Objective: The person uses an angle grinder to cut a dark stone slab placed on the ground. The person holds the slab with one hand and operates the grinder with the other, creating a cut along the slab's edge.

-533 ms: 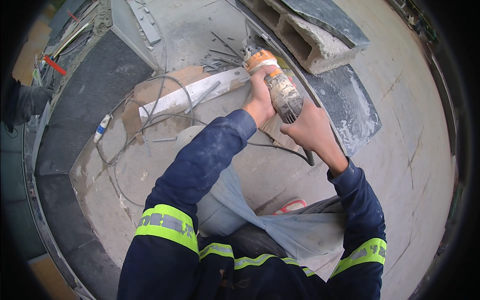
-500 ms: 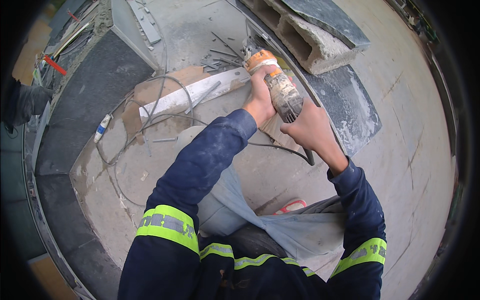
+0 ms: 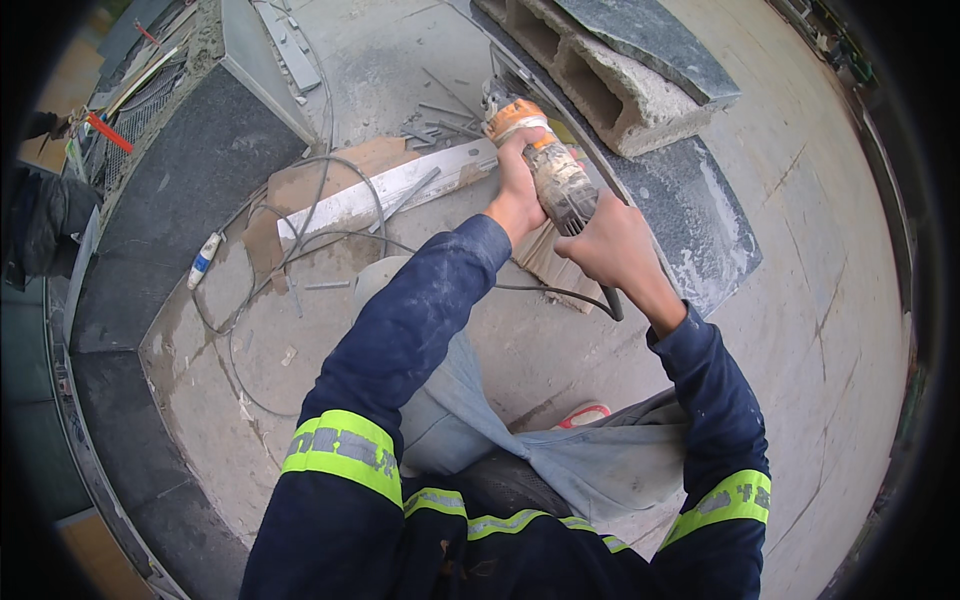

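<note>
My left hand is closed round the body of an orange, dust-caked angle grinder, near its head. My right hand grips the tool's rear end, where a dark cable trails out and loops across the concrete. The grinder's head is by the long edge of a dark stone slab; whether it touches the edge is hard to tell. Beneath the tool lies a wooden board, partly hidden by my hands and the tool.
A concrete block with a slab on it sits upper right. Cardboard, a white strip, offcuts and a white-blue connector lie on the floor. A dark stone border runs left. Another person's dark-clothed part shows far left.
The grinder and both my hands have shifted slightly up and left, still gripping. At the far left edge, the other person's dark shape has moved, and a small part shows higher up.
</note>
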